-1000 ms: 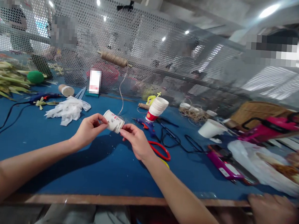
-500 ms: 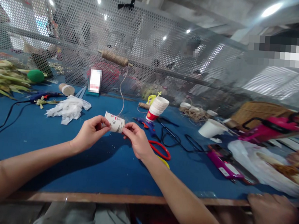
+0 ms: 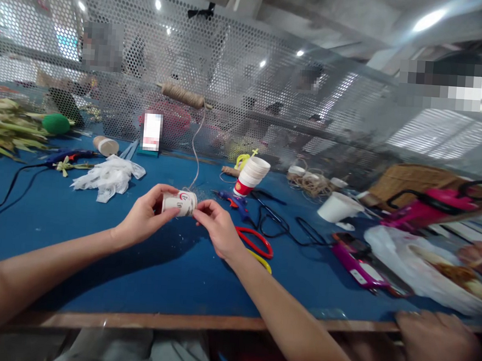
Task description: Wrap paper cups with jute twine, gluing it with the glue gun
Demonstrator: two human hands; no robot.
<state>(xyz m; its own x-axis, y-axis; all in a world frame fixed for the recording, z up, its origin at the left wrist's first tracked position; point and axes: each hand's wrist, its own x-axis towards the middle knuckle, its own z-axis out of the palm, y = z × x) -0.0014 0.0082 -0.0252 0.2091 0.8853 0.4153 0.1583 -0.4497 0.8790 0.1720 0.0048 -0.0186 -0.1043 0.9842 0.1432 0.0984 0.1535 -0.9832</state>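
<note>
A small white paper cup with red and black print lies on its side in the air above the table. My left hand is closed around one end of it, thumb along the near side. At the other end, the fingertips of my right hand pinch the cup's edge. Twine runs down from a spool on a rod to the cup's right end, where it passes behind. Whether my right fingertips also press on the twine is too small to tell.
A stack of paper cups, a glue gun and red-handled scissors lie to the right. White strips lie left. A perforated metal screen stands behind. Another person's hand rests at the right edge, near a bagged food bowl.
The cup has turned in my fingers, so its print shows differently. My left hand now covers the cup's left end more closely. My right hand stays at the right end.
</note>
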